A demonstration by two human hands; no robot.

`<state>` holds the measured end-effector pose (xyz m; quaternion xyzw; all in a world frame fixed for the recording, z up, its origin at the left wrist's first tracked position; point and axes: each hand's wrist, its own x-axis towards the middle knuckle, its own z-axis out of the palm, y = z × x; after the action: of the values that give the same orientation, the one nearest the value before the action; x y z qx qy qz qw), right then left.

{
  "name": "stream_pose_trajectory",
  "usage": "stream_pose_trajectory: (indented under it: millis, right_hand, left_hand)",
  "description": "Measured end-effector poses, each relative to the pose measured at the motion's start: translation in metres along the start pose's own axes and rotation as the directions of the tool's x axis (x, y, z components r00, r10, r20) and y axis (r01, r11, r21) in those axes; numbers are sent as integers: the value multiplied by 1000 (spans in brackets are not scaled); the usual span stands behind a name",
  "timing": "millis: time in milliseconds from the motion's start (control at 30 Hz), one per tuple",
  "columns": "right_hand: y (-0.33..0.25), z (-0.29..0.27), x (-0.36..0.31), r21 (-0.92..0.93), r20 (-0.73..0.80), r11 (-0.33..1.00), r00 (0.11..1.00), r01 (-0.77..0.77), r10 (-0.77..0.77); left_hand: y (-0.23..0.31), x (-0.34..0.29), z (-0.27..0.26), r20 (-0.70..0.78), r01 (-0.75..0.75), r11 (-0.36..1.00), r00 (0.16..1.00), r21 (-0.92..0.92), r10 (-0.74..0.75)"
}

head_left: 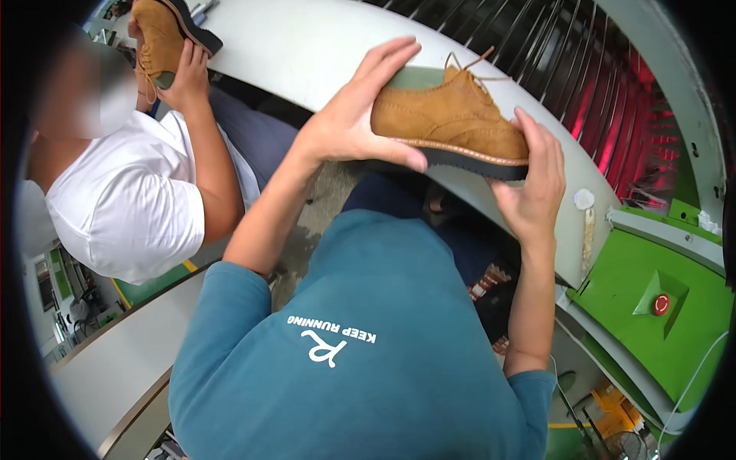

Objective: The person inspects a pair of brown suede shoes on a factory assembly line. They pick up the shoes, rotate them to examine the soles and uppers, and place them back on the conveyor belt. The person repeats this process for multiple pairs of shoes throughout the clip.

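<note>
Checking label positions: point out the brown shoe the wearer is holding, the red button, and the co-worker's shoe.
Wearer's shoe (pixel 448 123), head view: side of its brown upper.
Red button (pixel 661 304), head view: middle of its face.
Co-worker's shoe (pixel 162 44), head view: its brown upper.

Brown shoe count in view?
2: one brown shoe between the wearer's left hand and right hand; a second shoe in a co-worker's hands, upper left. Others may be hidden.

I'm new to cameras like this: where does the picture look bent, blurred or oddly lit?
In the head view, the rim is black; the white table bows in an arc; the co-worker's head is blurred; red light glows among the metal rods; the brown shoe looks fairly sharp.
</note>
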<state>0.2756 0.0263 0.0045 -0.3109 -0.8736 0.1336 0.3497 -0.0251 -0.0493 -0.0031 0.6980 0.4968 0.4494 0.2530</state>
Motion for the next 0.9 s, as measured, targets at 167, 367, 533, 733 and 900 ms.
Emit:
stream_pose_trajectory:
  millis: [167,367,533,733,900]
  right_hand:
    - [-5,2,7,-72,30,996,998,60,-58]
    - [-12,7,13,-127,19,986,994,110,-109]
    - [-14,18,6,-169,-67,982,993,83,-96]
    - [-20,23,2,-188,-117,980,990,58,-81]
    - [-25,28,-5,-165,-168,986,986,-35,7]
  left_hand:
    - [0,-5,0,4,-44,953,999,300,45]
    - [25,5,-9,128,79,921,982,382,-137]
    - [21,3,-6,83,63,946,992,317,-94]
    - [20,0,-6,50,18,961,998,275,-33]
    - [17,3,-7,84,-17,954,996,299,-9]
